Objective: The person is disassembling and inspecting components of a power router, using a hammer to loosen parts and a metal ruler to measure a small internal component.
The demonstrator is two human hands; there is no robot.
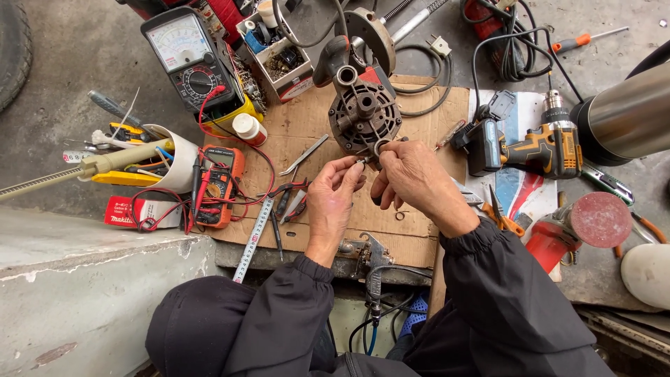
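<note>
Both hands are meeting just below the dark cast-metal motor housing (364,112), which is lying on the cardboard sheet (419,230). The left hand (331,199) is pinching a small metal part (364,160) between narrowed fingertips; the right hand (412,178) is curling over a small ring (381,146) at the housing's lower edge. The housing looks heavy and rigid, best gripped by its body; the tiny parts look slippery. Both wrists are angling inward, forearms converging.
</note>
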